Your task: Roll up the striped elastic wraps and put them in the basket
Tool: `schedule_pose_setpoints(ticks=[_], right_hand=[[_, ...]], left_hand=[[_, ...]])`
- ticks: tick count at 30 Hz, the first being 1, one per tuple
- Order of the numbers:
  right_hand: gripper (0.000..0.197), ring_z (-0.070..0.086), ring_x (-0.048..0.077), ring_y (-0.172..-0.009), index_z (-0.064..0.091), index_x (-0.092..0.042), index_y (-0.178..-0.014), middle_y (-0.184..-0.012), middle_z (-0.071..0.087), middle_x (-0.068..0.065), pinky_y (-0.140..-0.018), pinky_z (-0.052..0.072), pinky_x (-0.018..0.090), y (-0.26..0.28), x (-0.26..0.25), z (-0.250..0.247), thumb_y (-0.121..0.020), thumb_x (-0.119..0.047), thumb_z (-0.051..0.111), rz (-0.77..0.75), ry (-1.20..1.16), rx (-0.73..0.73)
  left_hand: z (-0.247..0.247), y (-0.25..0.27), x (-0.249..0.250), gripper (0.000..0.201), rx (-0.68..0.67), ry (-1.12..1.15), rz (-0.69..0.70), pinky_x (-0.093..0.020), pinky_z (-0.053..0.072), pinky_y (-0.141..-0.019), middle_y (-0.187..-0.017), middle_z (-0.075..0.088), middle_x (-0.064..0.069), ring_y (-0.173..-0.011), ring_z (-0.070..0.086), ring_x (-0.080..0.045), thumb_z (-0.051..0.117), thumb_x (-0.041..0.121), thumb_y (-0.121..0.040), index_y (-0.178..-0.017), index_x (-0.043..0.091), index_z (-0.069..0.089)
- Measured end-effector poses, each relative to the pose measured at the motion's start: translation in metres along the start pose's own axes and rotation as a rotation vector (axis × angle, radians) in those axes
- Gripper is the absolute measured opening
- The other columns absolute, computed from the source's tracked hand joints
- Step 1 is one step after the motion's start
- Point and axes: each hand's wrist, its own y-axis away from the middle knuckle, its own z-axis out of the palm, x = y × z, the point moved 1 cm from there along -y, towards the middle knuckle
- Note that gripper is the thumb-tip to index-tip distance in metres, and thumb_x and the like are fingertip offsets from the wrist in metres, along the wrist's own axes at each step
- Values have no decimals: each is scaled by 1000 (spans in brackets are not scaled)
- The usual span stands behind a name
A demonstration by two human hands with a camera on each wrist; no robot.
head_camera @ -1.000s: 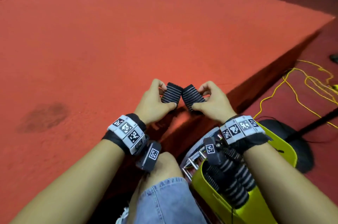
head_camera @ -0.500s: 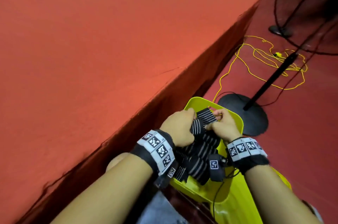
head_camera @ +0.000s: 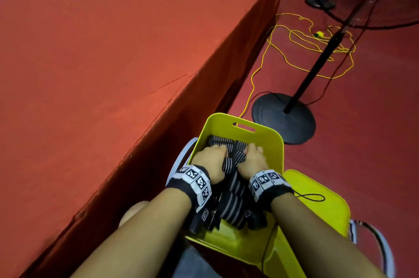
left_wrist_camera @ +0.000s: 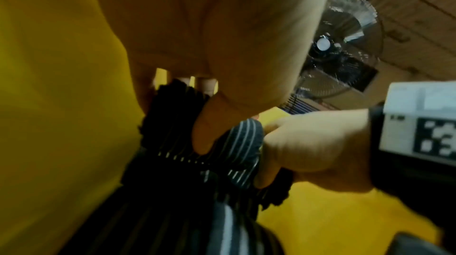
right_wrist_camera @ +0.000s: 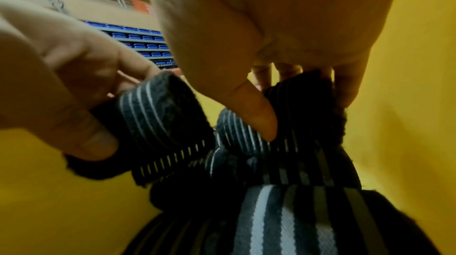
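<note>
Red platform [head_camera: 102,62]: we see it fill the left part of the head view, from 7 to 12 o'clock; its edge runs diagonally just beside the basket.

Left hand [head_camera: 212,161]: it is inside the basket, fingers and thumb curled around a rolled wrap [head_camera: 227,164]; in the left wrist view the thumb [left_wrist_camera: 209,126] presses on the striped roll [left_wrist_camera: 237,142].

Basket [head_camera: 243,126]: it is yellow, with a handle slot in the far wall, and it stands at 6 o'clock in the head view, between the platform and the fan base.

Striped wraps in the basket [head_camera: 233,207]: several black rolls with white stripes lie on the bottom, under and between our two hands; how many, we cannot tell.

Right hand [head_camera: 252,159]: it is also inside the basket, touching the left hand's side; the fingers close around a second roll [right_wrist_camera: 306,103], and the thumb [right_wrist_camera: 256,115] lies on it.

Fan base [head_camera: 283,119]: a black round foot with a pole stands on the floor at 2 o'clock from the basket.

Yellow cord [head_camera: 301,41]: it lies in loose loops on the floor at 1 o'clock.
</note>
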Motion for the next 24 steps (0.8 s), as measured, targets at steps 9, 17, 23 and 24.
schedule_pose_setpoints(ticks=[9, 17, 23, 24], right_hand=[[50, 54, 32, -120, 42, -18, -127, -131, 48, 8, -95, 44, 46, 0, 3, 9, -85, -27, 68, -66, 271, -60], [37, 49, 32, -118, 49, -16, -119, -127, 55, 7, -92, 45, 43, -1, 6, 10, -87, -26, 64, -100, 321, -40], [37, 46, 29, -116, 50, -19, -117, -122, 51, 5, -90, 44, 41, 5, 4, 15, -84, -24, 66, -162, 301, 61], [37, 47, 29, -115, 49, -19, -117, -122, 48, 6, -89, 45, 41, 5, 4, 16, -84, -22, 67, -171, 293, 66]], left_hand=[[30, -13, -15, 44, -36, -310, 44, -41, 41, -98, -126, 51, -5, -116, 43, -32, 73, 24, -81, -121, 15, 60], [31, -16, -18, 46, -70, -328, 46, -40, 40, -99, -127, 54, -5, -122, 46, -28, 71, 28, -83, -125, 16, 57], [30, -14, -22, 48, 4, -147, -25, -40, 44, -101, -131, 45, -8, -120, 44, -32, 68, 17, -85, -129, 13, 50], [31, -14, -22, 44, 27, -151, -29, -39, 43, -101, -130, 45, -8, -119, 43, -32, 67, 15, -85, -127, 13, 52]])
